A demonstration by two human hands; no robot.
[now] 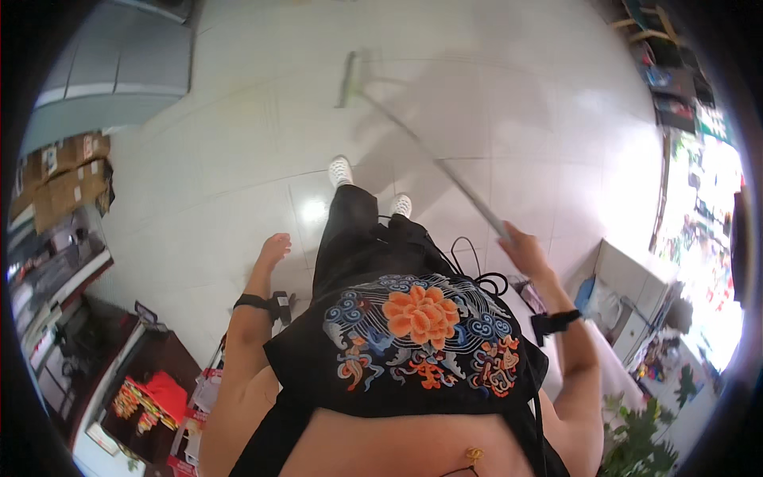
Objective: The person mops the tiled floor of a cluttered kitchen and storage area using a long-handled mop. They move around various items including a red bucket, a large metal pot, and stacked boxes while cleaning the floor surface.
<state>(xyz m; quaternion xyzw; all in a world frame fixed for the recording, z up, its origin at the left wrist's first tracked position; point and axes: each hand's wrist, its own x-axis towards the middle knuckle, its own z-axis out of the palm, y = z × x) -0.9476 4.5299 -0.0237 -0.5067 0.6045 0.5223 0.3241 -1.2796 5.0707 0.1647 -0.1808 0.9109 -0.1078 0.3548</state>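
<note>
My right hand (pixel 522 249) is wrapped round the upper end of a long grey handle. That handle belongs to a flat mop (pixel 457 179), which slants away to the far left. Its narrow dark head (pixel 347 79) rests on the pale tiled floor beyond my feet, with a light green joint behind it; the head is slightly blurred. My left hand (pixel 276 248) hangs at my left side over the floor, its fingers loosely curled and nothing in them. Both forearms wear black straps.
White shoes (pixel 340 171) stand on the glossy tiles (pixel 262 135). Grey cabinets (pixel 119 60) and cardboard boxes (pixel 71 179) line the left. Red cloth (pixel 163 397) lies on a dark shelf. At right are a white cabinet (pixel 632 274), a leafy plant (pixel 640 437) and a bright opening.
</note>
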